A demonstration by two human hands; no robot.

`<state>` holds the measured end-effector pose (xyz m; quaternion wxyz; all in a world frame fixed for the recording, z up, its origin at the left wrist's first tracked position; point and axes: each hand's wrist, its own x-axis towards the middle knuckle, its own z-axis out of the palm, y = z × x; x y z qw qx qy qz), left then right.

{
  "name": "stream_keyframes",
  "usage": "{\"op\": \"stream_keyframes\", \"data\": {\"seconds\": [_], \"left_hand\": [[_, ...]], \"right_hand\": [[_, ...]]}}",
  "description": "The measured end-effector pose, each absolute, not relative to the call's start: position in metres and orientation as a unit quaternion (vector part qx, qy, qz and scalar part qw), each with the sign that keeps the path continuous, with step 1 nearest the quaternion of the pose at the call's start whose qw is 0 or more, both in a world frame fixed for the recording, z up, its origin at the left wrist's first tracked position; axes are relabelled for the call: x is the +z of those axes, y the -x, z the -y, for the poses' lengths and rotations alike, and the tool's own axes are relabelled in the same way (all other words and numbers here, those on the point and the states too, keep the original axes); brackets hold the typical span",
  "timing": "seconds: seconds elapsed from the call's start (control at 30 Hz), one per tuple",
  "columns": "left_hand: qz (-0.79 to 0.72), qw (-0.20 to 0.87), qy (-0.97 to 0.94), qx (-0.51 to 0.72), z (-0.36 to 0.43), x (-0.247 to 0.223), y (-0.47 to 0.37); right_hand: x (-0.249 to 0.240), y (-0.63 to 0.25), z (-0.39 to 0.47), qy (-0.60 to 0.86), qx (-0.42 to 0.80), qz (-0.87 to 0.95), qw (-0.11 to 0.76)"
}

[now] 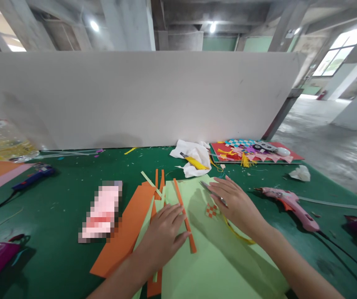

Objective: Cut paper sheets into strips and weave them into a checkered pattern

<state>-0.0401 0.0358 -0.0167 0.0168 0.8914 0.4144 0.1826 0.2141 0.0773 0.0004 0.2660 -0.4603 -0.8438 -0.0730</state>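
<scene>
My left hand (pixel 167 228) lies with fingers stretched over the pale green paper (pixel 197 265), against a narrow orange paper strip (pixel 184 216). My right hand (pixel 240 205) rests on the same paper, closed on metal tweezers (pixel 211 191) that point up and left. Just below the tweezers is a small orange-and-green woven paper check (pixel 211 210). A thin yellow curved band (pixel 239 236) shows under my right wrist, partly hidden. Left of my left hand are an orange sheet (pixel 122 232) and several loose orange and green strips.
A pink glue gun (pixel 290 203) lies at right, its cord trailing. A yellow cutter (pixel 195 162) sits on crumpled white tissue (pixel 181 149). Behind is a red board (pixel 297 157) with paper crafts. A blurred pink object (pixel 102 211) and a blue tool (pixel 33 177) lie left. A white panel (pixel 135 95) stands behind.
</scene>
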Motion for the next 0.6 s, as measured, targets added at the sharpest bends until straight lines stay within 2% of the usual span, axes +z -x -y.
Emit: {"op": "stream_keyframes", "data": {"seconds": [0.37, 0.6], "left_hand": [[-0.362, 0.070, -0.911, 0.184, -0.034, -0.013, 0.037], [-0.393, 0.083, -0.900, 0.169, -0.040, -0.013, 0.042]], "right_hand": [[0.001, -0.258, -0.068, 0.615, -0.091, 0.724, 0.297], [0.012, -0.271, -0.064, 0.644, -0.115, 0.653, 0.382]]}}
